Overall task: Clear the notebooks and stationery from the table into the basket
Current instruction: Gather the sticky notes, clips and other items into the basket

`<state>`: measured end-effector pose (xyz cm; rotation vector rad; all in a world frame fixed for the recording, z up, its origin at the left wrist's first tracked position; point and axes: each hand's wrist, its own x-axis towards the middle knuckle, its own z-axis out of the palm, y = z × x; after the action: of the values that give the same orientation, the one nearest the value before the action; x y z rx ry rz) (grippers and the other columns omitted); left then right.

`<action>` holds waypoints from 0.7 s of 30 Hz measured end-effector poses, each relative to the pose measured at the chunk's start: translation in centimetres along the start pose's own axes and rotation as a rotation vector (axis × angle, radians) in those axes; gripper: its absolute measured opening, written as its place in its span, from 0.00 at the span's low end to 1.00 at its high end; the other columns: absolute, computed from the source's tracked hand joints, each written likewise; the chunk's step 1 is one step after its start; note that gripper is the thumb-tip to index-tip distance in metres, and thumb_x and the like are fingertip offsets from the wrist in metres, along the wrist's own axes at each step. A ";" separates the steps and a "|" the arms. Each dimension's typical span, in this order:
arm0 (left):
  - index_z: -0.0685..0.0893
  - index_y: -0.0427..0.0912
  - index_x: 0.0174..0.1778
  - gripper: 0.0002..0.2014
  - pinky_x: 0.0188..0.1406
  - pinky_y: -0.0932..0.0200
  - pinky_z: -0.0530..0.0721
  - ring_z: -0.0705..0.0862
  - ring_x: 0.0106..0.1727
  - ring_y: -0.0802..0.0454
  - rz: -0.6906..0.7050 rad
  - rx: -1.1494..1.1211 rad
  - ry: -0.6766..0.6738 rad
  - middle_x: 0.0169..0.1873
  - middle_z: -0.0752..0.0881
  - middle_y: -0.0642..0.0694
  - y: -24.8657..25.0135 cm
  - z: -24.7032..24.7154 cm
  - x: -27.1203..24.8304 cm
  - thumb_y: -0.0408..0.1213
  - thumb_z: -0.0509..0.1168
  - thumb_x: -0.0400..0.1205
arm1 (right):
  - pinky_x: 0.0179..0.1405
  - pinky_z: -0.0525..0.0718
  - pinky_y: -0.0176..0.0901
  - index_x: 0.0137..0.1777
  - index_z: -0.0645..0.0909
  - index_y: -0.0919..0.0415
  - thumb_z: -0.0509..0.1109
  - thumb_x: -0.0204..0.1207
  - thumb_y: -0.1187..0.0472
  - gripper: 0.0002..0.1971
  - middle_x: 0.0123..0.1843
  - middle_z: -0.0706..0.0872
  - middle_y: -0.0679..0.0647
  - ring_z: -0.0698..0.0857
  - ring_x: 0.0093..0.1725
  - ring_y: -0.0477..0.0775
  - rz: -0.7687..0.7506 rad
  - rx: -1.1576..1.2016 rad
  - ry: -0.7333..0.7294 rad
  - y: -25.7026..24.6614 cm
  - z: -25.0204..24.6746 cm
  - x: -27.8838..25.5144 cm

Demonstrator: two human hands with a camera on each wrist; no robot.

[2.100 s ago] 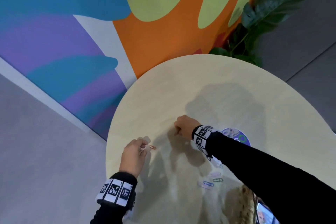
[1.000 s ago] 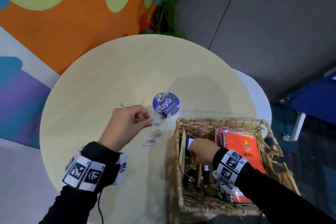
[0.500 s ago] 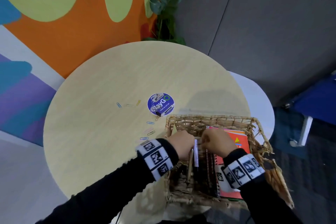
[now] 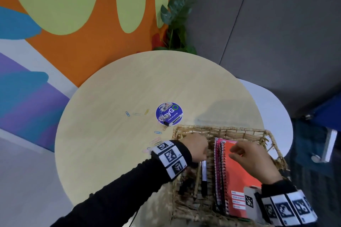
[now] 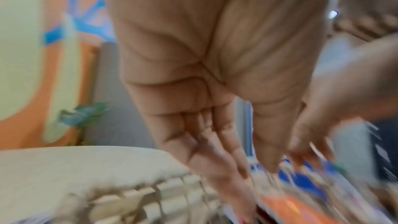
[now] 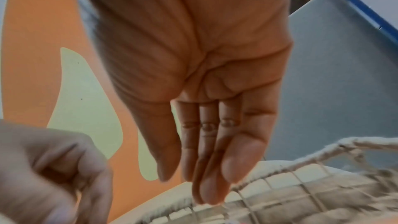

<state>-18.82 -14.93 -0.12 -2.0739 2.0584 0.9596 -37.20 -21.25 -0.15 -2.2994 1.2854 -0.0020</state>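
Note:
A wicker basket (image 4: 221,131) stands at the near right edge of the round table (image 4: 110,153). Inside lie an orange spiral notebook (image 4: 238,177) on a pink one, a marker (image 4: 203,173) and a pencil (image 4: 198,177). My left hand (image 4: 201,153) hovers over the basket's left half, fingers straight and empty in the left wrist view (image 5: 247,168). Above the orange notebook my right hand (image 4: 234,153) is also empty with straight fingers (image 6: 193,176). Several paper clips (image 4: 157,132) and a binder clip (image 4: 166,124) lie on the table.
A round blue sticker (image 4: 169,113) marks the table's middle, with three more clips (image 4: 127,113) to its left. Behind the table stand a plant (image 4: 177,20) and a painted wall. A white surface (image 4: 273,108) adjoins on the right.
My left hand has come from the paper clips on the table to the basket. My right hand has shifted right over the orange notebook. Both hands have opened.

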 end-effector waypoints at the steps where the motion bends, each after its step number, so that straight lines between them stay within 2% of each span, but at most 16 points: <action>1: 0.88 0.34 0.43 0.09 0.45 0.54 0.85 0.87 0.44 0.45 0.006 -0.148 0.121 0.43 0.91 0.40 -1.1 -0.9 -0.7 0.36 0.65 0.79 | 0.39 0.81 0.40 0.40 0.87 0.53 0.75 0.73 0.59 0.01 0.35 0.87 0.44 0.85 0.38 0.45 -0.022 0.025 0.003 -0.7 -0.4 0.4; 2: 0.89 0.38 0.47 0.09 0.49 0.57 0.84 0.87 0.47 0.48 -0.004 -0.282 0.234 0.46 0.91 0.43 -2.7 -1.6 -1.3 0.38 0.66 0.79 | 0.39 0.82 0.41 0.38 0.87 0.52 0.75 0.73 0.60 0.03 0.33 0.88 0.44 0.86 0.37 0.45 -0.041 0.062 0.011 -1.5 -0.8 1.0; 5: 0.89 0.41 0.46 0.07 0.41 0.71 0.78 0.83 0.39 0.59 -0.110 -0.526 0.516 0.38 0.89 0.50 -8.3 -3.1 -3.5 0.35 0.67 0.78 | 0.39 0.83 0.42 0.35 0.87 0.51 0.74 0.71 0.61 0.06 0.28 0.88 0.43 0.86 0.32 0.43 -0.096 0.193 0.066 -5.1 -2.2 3.6; 7: 0.90 0.40 0.47 0.08 0.41 0.72 0.77 0.84 0.37 0.58 -0.249 -0.574 0.611 0.41 0.90 0.49 -12.7 -2.8 -4.6 0.32 0.65 0.78 | 0.39 0.84 0.45 0.35 0.87 0.54 0.72 0.71 0.64 0.06 0.27 0.88 0.47 0.88 0.32 0.48 -0.154 0.286 0.095 -8.5 -2.6 6.0; 9: 0.89 0.39 0.48 0.08 0.49 0.66 0.78 0.86 0.44 0.51 -0.415 -0.574 0.607 0.47 0.91 0.44 -16.9 -1.6 -5.4 0.32 0.65 0.79 | 0.38 0.84 0.47 0.35 0.86 0.57 0.71 0.72 0.66 0.06 0.28 0.88 0.50 0.88 0.32 0.54 -0.212 0.361 0.091 -12.2 -2.3 9.0; 12: 0.86 0.39 0.51 0.08 0.58 0.59 0.79 0.87 0.56 0.44 -0.600 -0.576 0.526 0.53 0.90 0.40 -21.9 1.1 -6.4 0.35 0.65 0.80 | 0.45 0.85 0.46 0.38 0.87 0.59 0.69 0.72 0.66 0.06 0.32 0.87 0.48 0.85 0.35 0.50 -0.292 0.288 0.004 -17.8 0.4 14.0; 14: 0.86 0.38 0.54 0.10 0.55 0.61 0.77 0.87 0.57 0.44 -0.669 -0.568 0.517 0.54 0.90 0.40 -24.2 2.6 -6.8 0.36 0.64 0.80 | 0.53 0.85 0.48 0.43 0.88 0.63 0.69 0.72 0.67 0.06 0.41 0.89 0.53 0.86 0.43 0.54 -0.336 0.211 -0.080 -21.0 3.5 17.2; 17: 0.85 0.46 0.51 0.07 0.47 0.68 0.71 0.87 0.56 0.47 -0.704 -0.616 0.577 0.48 0.89 0.46 -26.3 3.7 -6.9 0.35 0.64 0.80 | 0.60 0.82 0.46 0.54 0.86 0.66 0.67 0.75 0.66 0.11 0.57 0.89 0.61 0.85 0.59 0.61 -0.360 0.012 -0.226 -24.5 8.6 20.8; 19: 0.84 0.49 0.48 0.07 0.46 0.70 0.69 0.87 0.55 0.47 -0.708 -0.623 0.613 0.43 0.87 0.49 -27.4 3.9 -6.6 0.34 0.64 0.80 | 0.64 0.81 0.48 0.59 0.84 0.68 0.65 0.77 0.66 0.14 0.63 0.86 0.63 0.84 0.63 0.63 -0.339 -0.126 -0.322 -25.9 11.6 22.5; 21: 0.87 0.44 0.52 0.09 0.45 0.70 0.70 0.88 0.54 0.45 -0.710 -0.627 0.667 0.43 0.89 0.46 -28.6 3.9 -6.0 0.33 0.64 0.80 | 0.63 0.82 0.49 0.60 0.83 0.69 0.64 0.78 0.66 0.14 0.63 0.85 0.64 0.83 0.63 0.64 -0.301 -0.220 -0.385 -26.8 13.8 23.6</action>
<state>6.66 -4.89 -11.13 -3.4585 0.9714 0.9094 0.53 -22.79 -6.43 -2.4971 0.7720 0.4760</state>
